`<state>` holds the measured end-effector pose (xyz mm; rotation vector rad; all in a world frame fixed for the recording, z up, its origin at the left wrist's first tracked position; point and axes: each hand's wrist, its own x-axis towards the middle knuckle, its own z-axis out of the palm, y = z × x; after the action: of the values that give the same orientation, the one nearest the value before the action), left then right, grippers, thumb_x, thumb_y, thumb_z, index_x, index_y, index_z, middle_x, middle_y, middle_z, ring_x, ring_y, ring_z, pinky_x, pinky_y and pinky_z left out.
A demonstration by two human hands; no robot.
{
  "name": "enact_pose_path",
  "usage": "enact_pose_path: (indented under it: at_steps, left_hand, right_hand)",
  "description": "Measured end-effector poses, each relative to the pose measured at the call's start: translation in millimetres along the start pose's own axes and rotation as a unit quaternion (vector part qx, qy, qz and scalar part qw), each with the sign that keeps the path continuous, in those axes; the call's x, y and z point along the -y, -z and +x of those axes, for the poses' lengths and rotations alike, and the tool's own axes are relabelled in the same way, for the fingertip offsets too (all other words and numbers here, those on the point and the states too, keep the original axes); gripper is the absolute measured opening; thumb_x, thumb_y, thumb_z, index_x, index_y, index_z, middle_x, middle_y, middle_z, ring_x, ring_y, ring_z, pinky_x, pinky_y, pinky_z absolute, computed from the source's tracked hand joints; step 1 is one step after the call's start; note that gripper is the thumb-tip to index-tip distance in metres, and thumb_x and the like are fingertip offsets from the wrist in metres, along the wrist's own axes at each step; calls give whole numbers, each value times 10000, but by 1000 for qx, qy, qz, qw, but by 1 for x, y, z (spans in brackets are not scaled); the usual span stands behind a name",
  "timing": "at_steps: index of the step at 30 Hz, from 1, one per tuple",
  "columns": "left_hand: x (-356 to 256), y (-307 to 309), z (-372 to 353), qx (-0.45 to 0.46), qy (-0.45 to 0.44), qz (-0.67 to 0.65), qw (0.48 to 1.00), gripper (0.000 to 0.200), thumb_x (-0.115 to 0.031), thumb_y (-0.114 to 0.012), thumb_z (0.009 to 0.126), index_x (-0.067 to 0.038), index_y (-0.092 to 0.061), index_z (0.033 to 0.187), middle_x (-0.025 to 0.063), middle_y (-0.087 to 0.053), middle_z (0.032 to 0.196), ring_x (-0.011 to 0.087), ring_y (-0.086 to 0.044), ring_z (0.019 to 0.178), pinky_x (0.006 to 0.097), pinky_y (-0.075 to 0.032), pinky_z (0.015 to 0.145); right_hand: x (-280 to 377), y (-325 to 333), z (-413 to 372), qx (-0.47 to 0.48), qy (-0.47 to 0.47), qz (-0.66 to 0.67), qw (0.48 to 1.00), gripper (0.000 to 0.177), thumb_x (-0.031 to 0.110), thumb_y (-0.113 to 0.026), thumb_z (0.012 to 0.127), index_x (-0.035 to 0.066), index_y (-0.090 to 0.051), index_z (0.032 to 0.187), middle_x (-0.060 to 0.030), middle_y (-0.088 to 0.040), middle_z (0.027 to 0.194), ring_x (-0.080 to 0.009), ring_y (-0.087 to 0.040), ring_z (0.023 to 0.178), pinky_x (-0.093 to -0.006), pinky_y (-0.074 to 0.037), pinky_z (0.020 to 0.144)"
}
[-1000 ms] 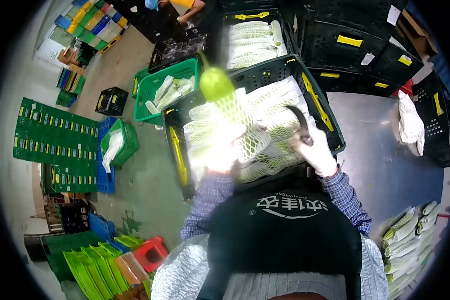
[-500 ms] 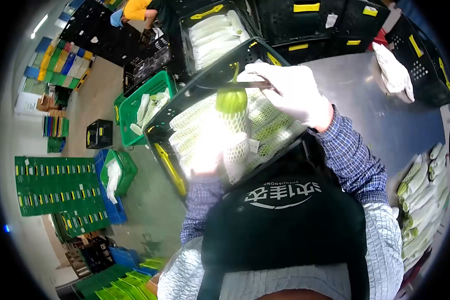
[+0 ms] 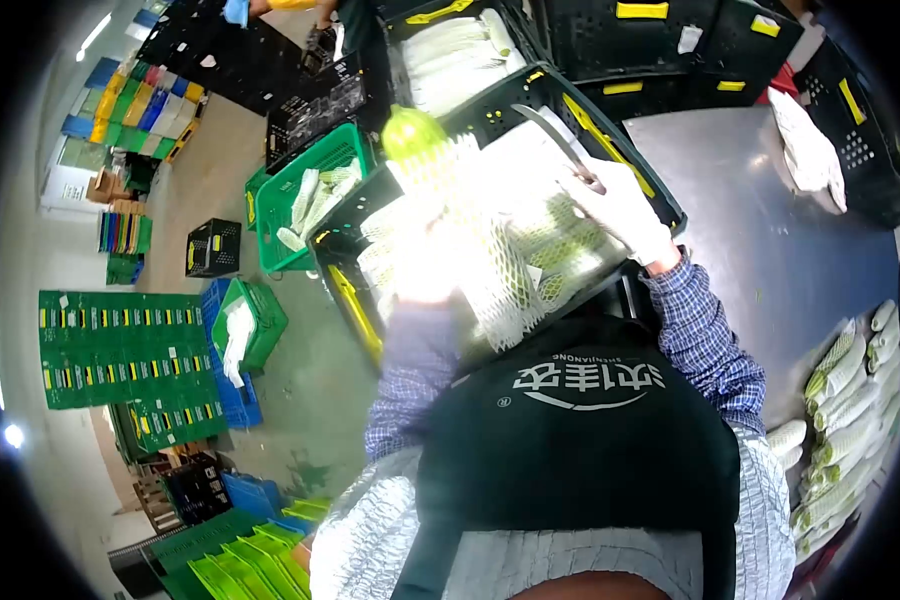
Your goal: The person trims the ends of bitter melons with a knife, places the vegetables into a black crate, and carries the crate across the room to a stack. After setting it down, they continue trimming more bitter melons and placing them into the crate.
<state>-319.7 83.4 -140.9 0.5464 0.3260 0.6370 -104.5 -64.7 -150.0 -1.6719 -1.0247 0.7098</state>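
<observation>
My left hand [image 3: 427, 268], washed out by glare, is closed around a long green gourd-like vegetable [image 3: 412, 135] in a white foam net sleeve [image 3: 500, 285]. The vegetable's bare, rounded end points up and away from me; the loose net hangs down toward my apron. Wearing a white glove, my right hand [image 3: 620, 208] grips a knife [image 3: 555, 137] with a curved blade, apart from the vegetable. Both hands are over a dark crate [image 3: 345, 310] with yellow handles, which holds several netted vegetables [image 3: 570, 240]. Glare hides my left fingers.
Right of the crate is a metal table [image 3: 720, 190] with a white bag [image 3: 810, 155]. More netted vegetables [image 3: 840, 420] are piled at lower right. A green basket [image 3: 282, 250] stands left of the crate, black crates [image 3: 660, 50] behind. Another person [image 3: 290, 5] is partly visible at the top.
The knife has moved from the vegetable's stem end to the right, its blade now pointing up and left. The vegetable has shifted up and left and tilted; its stem no longer shows.
</observation>
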Motion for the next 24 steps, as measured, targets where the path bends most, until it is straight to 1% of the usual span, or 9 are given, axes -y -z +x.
enact_pose_path:
  at_steps: [5,10,12,15,16,17,20,22,24]
  left_hand:
    - [-4,-9,36,94,-35,8,995,519,-191,-596,952,-15,-470,1424,152,-607,1333,283,-608,1190,443,-505,1033]
    - [2,3,76,74,-39,9,996,521,-173,-580,956,-15,-449,1435,158,-571,1384,309,-575,1243,458,-478,1070]
    - [1,-42,66,90,9,33,995,525,-139,-599,935,-46,-459,1432,148,-573,1366,317,-568,1245,464,-458,1082]
    - [17,-63,80,51,5,150,987,641,-274,-609,925,-43,-404,1486,183,-499,1456,329,-505,1305,467,-403,1115]
    - [27,-67,89,107,95,71,987,682,-369,-610,931,-66,-395,1503,213,-475,1467,358,-474,1329,499,-390,1121]
    - [39,-68,98,178,232,-36,956,706,-426,-606,940,-82,-387,1516,231,-459,1479,388,-437,1358,537,-372,1126]
    - [96,-103,93,44,207,71,975,728,-500,-622,939,-90,-416,1505,230,-453,1487,321,-456,1347,541,-369,1124]
    - [106,-112,75,93,285,45,953,756,-509,-609,949,-24,-412,1494,216,-459,1485,281,-477,1328,501,-382,1126]
    - [124,-105,85,240,272,115,925,801,-494,-569,979,97,-362,1478,230,-473,1482,295,-473,1368,430,-398,1129]
  right_hand:
    - [24,5,-16,30,-49,147,987,332,284,-635,993,-13,-656,1140,67,-541,668,4,-433,504,-155,-328,471]
    - [0,12,-30,-27,-41,230,972,271,215,-646,976,-13,-656,1121,33,-611,745,-9,-475,568,-165,-373,511]
    - [10,17,-26,-33,28,0,999,327,188,-655,962,-28,-638,1208,-29,-703,905,-80,-629,717,-218,-512,644]
    - [2,15,-33,-22,74,124,989,630,256,-678,939,5,-433,1462,-166,-577,1363,-230,-594,1205,-352,-513,983]
    - [9,23,-41,-41,76,113,990,741,303,-689,925,22,-352,1523,-196,-493,1473,-258,-527,1321,-382,-473,1067]
    - [15,36,-49,-58,40,31,997,754,356,-674,923,24,-355,1519,-195,-515,1450,-251,-544,1300,-376,-474,1062]
    - [26,56,-58,-32,-65,-170,983,811,514,-630,915,28,-366,1509,-192,-583,1381,-230,-596,1237,-360,-478,1045]
    - [-11,52,-97,-153,63,66,984,867,363,-796,796,5,-405,1482,-205,-591,1368,-228,-588,1248,-361,-458,1069]
    - [14,73,-146,-181,-139,104,968,865,281,-825,777,-8,-409,1478,-207,-514,1457,-260,-506,1336,-369,-417,1110]
